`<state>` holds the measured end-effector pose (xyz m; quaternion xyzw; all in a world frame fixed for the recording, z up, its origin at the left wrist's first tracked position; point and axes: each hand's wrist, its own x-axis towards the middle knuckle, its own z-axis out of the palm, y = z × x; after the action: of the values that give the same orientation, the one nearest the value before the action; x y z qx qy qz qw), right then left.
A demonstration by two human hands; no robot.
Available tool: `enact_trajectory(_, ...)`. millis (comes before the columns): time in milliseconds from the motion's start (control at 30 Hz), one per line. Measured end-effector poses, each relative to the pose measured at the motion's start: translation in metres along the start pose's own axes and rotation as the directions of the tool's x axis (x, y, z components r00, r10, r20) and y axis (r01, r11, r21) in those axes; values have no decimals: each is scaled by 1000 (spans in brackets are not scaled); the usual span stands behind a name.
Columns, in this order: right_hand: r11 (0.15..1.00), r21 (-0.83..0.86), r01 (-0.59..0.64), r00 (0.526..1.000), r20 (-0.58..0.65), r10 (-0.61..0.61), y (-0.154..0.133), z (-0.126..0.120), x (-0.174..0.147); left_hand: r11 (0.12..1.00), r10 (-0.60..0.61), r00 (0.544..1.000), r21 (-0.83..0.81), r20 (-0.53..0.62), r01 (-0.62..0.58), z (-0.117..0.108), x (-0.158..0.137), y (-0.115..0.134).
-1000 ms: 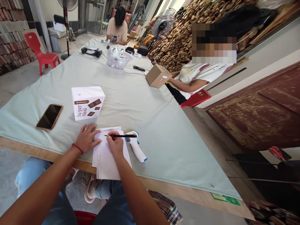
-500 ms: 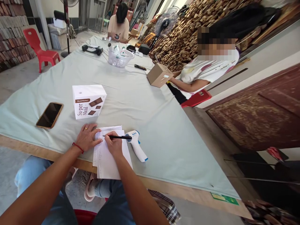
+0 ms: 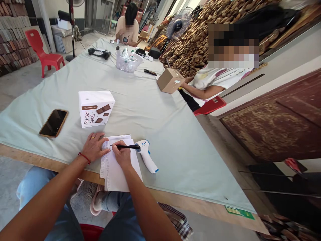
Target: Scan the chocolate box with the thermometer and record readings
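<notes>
Sheets of white paper (image 3: 122, 179) lie at the table's near edge, with rows of small handwriting down their left side. My right hand (image 3: 122, 154) is closed around a black pen (image 3: 129, 146), its tip on the upper part of the top sheet. Fingers spread, my left hand (image 3: 94, 147) rests flat, its thumb and fingertips on the paper's left edge. Just right of the sheets lies a white and blue infrared thermometer (image 3: 147, 157), close to the pen's back end. Beyond my left hand stands a white "Super Meal" box (image 3: 96, 108).
A phone (image 3: 54, 123) lies on the left of the cloth-covered table (image 3: 175, 140). Farther back are a clear plastic basket (image 3: 129, 63) of bottles, a black headset (image 3: 99, 53) and a remote (image 3: 150, 72). At the right, a person holds a cardboard box (image 3: 170, 81); another sits at the far end.
My hands, the pen and the paper hold nearly the same place. The far person has raised one hand from the small device. The view has shifted very slightly.
</notes>
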<state>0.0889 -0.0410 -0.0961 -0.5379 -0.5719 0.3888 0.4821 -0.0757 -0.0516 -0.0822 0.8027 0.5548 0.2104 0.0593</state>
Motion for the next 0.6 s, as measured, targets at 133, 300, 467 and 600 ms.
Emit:
enact_trajectory(133,1000,-22,7,1000,13,-6,1,0,-1,1000,-5,1000,-1,5,5,-1,0,0)
enact_trajectory(300,998,-53,16,1000,19,-15,3,0,0,1000,-11,1000,-6,14,11,-1,0,1)
enact_trajectory(467,997,-70,19,999,26,-18,2,0,-1,1000,-8,1000,-16,-3,8,1,0,0)
enact_trajectory(600,997,-68,24,999,34,-22,3,0,-1,1000,-7,1000,-16,-2,7,0,0,1)
